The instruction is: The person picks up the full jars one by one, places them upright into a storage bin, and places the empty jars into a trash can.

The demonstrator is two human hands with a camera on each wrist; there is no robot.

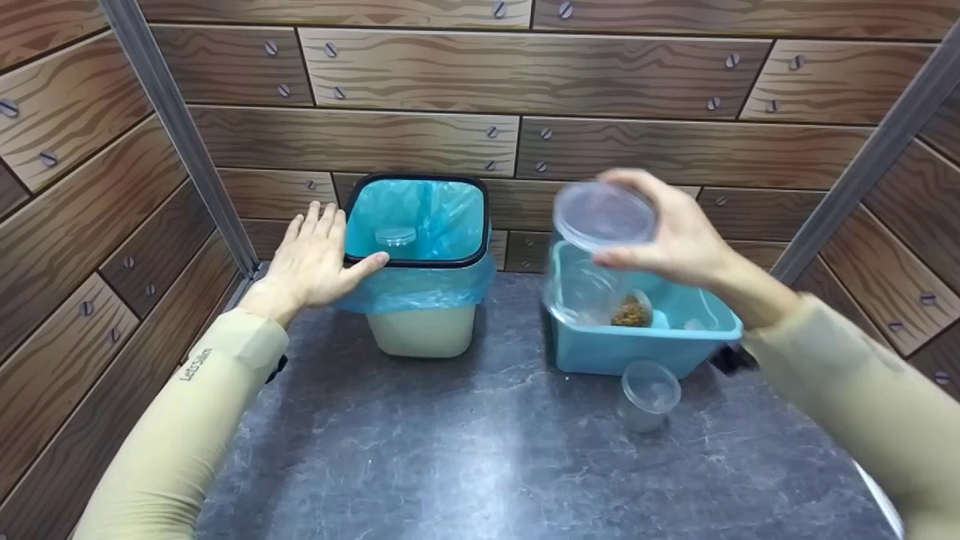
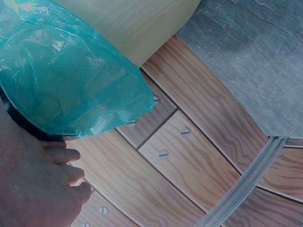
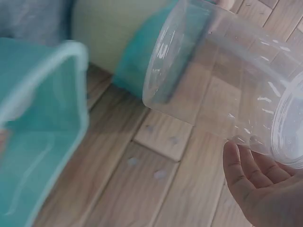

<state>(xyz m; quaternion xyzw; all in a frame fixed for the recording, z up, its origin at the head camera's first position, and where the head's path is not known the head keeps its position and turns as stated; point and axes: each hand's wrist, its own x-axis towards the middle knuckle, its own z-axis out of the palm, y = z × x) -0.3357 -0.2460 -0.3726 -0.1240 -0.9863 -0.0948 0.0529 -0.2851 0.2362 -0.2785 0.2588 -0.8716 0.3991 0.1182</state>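
The bin (image 1: 424, 330), lined with a teal bag, stands on the grey counter (image 1: 480, 450), open floor in front. Right of the bin sits a teal tub (image 1: 637, 352). The left hand (image 1: 315, 259) rests flat-fingered against the bin's rim. The right hand (image 1: 675, 232) grips a clear container (image 1: 604, 217) above the tub, right of the bin.

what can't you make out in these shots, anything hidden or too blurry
- Brown clump in the blue tub: head view, too small and partly behind the clear container to identify.
- Right hand: right wrist view shows only fingertips; the frame edge cuts off the grip.
- Bin bottom: hidden by the blue bag.
- Tub in the right wrist view: motion-blurred, contents unreadable.
- Left hand: left wrist view is mostly cut off by the edge.
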